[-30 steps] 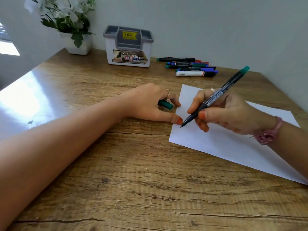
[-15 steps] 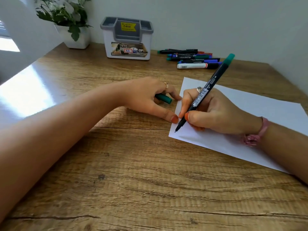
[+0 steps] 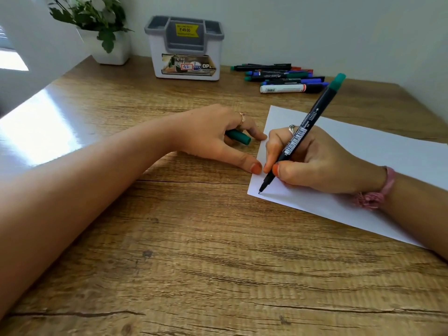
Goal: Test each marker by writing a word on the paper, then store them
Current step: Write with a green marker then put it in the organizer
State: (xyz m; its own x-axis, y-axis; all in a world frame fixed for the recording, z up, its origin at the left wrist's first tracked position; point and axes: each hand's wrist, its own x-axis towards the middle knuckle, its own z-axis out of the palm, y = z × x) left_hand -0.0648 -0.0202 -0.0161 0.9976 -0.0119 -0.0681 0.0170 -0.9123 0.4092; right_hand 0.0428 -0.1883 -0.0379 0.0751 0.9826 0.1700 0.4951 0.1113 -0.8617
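My right hand (image 3: 312, 161) grips a black marker with a green end (image 3: 303, 132), its tip touching the near left corner of the white paper (image 3: 363, 151). My left hand (image 3: 213, 139) holds the marker's green cap (image 3: 238, 137) under curled fingers, and its thumb presses on the paper's left edge. Several more markers (image 3: 283, 77) lie in a row at the back of the table. A grey and white plastic organiser (image 3: 185, 48) stands behind them to the left.
A white pot with a green plant (image 3: 106, 32) stands in the back left corner. The wooden table (image 3: 181, 251) meets the wall at the back and right. Bright glare lies on the table's left side.
The view has shifted down and closer. My right hand has brought the marker more upright and lowered its tip onto the paper's corner. My left hand stays on the cap.
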